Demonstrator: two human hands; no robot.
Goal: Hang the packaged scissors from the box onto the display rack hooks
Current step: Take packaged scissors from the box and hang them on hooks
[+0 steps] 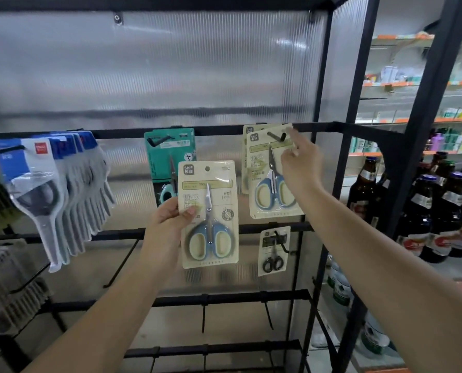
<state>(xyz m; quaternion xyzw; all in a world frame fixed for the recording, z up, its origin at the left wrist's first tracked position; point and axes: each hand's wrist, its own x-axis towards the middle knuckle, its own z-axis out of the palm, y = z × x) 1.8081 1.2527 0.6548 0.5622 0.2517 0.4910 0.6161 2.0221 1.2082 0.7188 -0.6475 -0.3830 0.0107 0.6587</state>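
Far out to the left of the left hand, a bunch of clear-and-blue packaged large scissors (pixel 49 189) hangs off a black hook, fanned out and tilted. Just above the left hand sits a teal card pack of scissors (pixel 168 154) on its own black peg. The left hand (pixel 170 219) pinches the left edge of a cream card pack of blue-handled scissors (pixel 209 214), thumb on the front, held upright in front of the rack, its hang hole free and clear of any hook. There's open panel between this pack and the next one. To the right, cream packs of the same blue-handled scissors (pixel 271 184) hang on a black hook (pixel 277 135); the right hand (pixel 301 162) grips the front pack's upper right edge, index finger raised beside the hook tip. Below the right hand, a small pack of black scissors (pixel 274 251) hangs from a lower bar. Further right, past the black rack frame (pixel 359 82), stand dark brown bottles (pixel 426 211).
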